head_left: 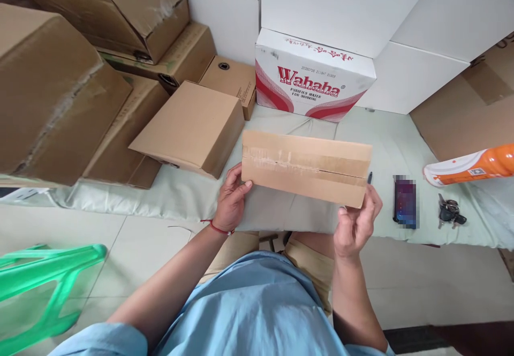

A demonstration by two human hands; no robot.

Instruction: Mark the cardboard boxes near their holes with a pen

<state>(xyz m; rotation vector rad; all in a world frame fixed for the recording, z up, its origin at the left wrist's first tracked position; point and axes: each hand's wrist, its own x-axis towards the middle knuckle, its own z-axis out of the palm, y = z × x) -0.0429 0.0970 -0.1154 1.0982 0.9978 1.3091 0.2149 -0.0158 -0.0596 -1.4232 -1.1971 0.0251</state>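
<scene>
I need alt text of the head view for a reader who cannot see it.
The left hand and right hand hold a taped cardboard box by its ends over pale green cloth. Behind stands a Wahaha purified water carton; more cardboard boxes are stacked at left; a phone and keys lie at right.

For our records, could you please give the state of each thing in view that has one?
Held box: flaps closed, seam scuffed
Left hand: gripping its left end
Right hand: gripping its right end
Wahaha box: upright, top closed
Phone: flat, screen blurred
Keys: bunched
Bottle: cap unseen
Cloth: creased
Other boxes: some stacked
</scene>
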